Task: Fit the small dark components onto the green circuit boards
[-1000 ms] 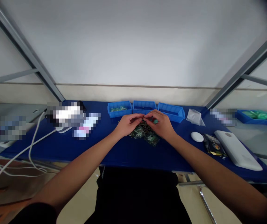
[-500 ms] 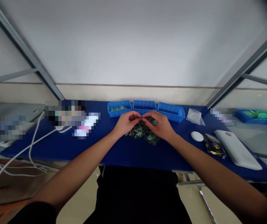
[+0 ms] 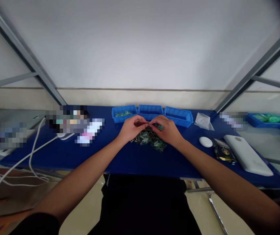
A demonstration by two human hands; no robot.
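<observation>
Your left hand and right hand meet fingertip to fingertip above the pile of green parts on the blue table. The right pinches a small green part; the left's fingers are curled tight at the same spot, though what they grip is too small to tell. Three blue bins sit just behind your hands, a white mouse off to the right.
</observation>
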